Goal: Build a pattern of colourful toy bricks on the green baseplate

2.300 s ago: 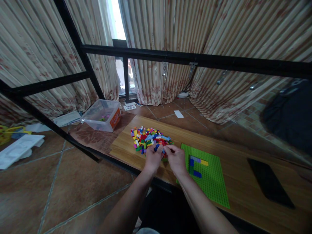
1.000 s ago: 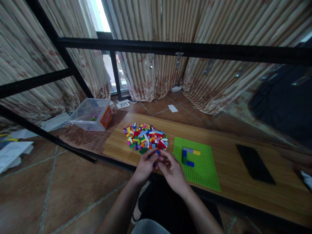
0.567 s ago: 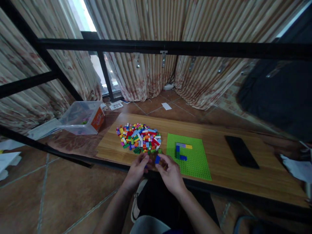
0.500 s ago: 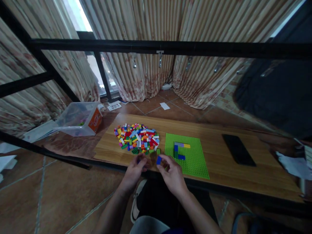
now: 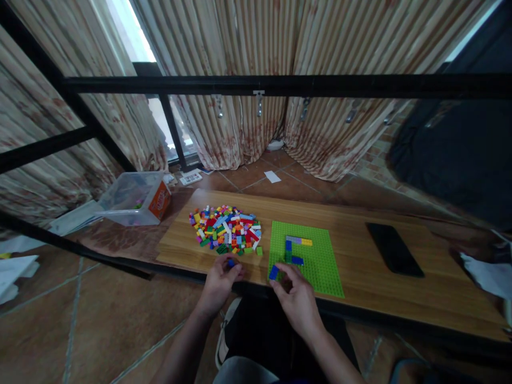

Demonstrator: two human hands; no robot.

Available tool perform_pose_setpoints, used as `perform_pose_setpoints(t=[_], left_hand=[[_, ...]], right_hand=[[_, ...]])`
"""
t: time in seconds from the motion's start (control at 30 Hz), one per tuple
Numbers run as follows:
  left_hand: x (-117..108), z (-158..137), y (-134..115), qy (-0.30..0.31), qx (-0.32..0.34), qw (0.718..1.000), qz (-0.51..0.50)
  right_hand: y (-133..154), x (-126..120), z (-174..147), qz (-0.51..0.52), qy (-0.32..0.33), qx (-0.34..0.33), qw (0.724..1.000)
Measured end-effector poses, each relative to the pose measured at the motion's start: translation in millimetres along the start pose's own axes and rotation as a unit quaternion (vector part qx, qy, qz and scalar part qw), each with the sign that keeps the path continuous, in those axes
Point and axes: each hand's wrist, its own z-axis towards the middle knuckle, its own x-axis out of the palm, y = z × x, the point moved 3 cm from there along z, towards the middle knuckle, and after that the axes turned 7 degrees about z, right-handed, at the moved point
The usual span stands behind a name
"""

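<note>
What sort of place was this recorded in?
Probably a room in a home: patterned curtains hang by a window, the floor is tiled, and a heap of toy bricks lies on a wooden tabletop.

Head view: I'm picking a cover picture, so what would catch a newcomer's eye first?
The heap of multicoloured bricks on the wooden table, left of centre, probably catches the eye first. Right of it lies the green baseplate, bearing a few bricks. The right hand holds a blue brick by the baseplate's near left corner.
</note>
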Motion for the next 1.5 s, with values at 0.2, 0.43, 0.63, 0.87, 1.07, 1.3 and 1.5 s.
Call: perform_pose_setpoints(t=[0.2,0.43,0.63,0.87,1.07,1.3,1.5], left_hand=[[-17,4,2,-0.09,0.068,0.97,0.214],[-1,5,3,-0.119,0.151,0.947,0.258],[-17,0,2,-0.201,0.213,0.928,0.232],[-32,15,-16,-0.221,0.193,0.906,0.305],[-37,17,-18,-0.245,0.201,0.901,0.296],[14,-15,-11,-0.049,0.091,0.992,0.074],[71,-45,5,0.109,-0.035,0.993,-0.006]], right_hand=[[14,31,26,-0.085,0.034,-0.044,0.995],[15,56,35,-0.191,0.03,-0.066,0.979],[11,58,34,-0.209,0.028,-0.098,0.973],[14,53,26,-0.141,0.026,-0.107,0.984],[19,38,15,-0.076,0.017,-0.092,0.993],[25,14,-4,0.04,0.019,-0.03,0.999],[18,-12,-17,0.068,0.013,-0.011,0.998]])
